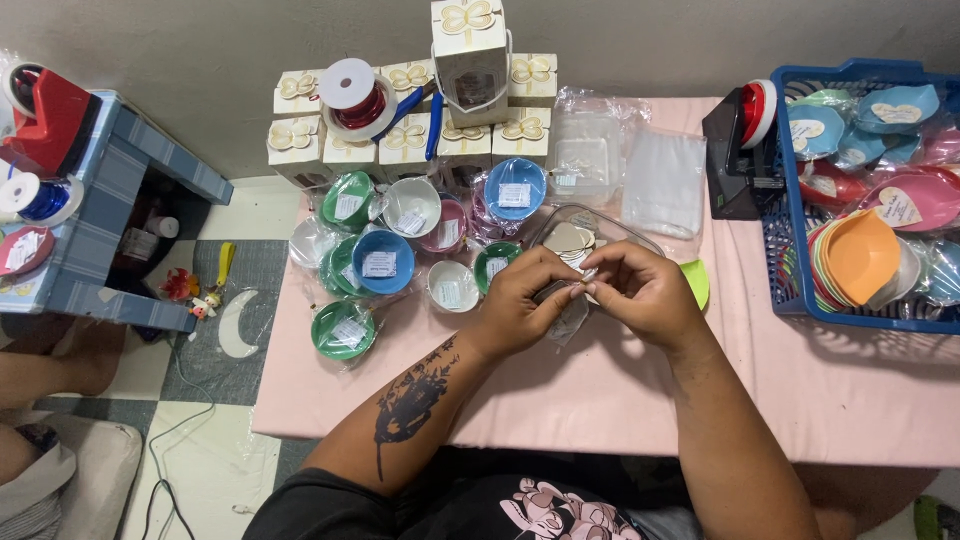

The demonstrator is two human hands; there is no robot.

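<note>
Left hand (pixel 522 296) and right hand (pixel 640 293) together, fingertips pinching a clear bag (pixel 566 318) over the pink table (pixel 560 390); just before the tub (pixel 588 232); wrapped bowls (pixel 383 262) left of it.

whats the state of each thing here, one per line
left hand: pinching a small clear bag
right hand: pinching the same bag
clear tray: open, heart tags inside
wrapped dishes: bagged, lying on the pink table
gift boxes: closed, stacked
blue basket: full of dishes
ribbon spool: resting on boxes
</note>
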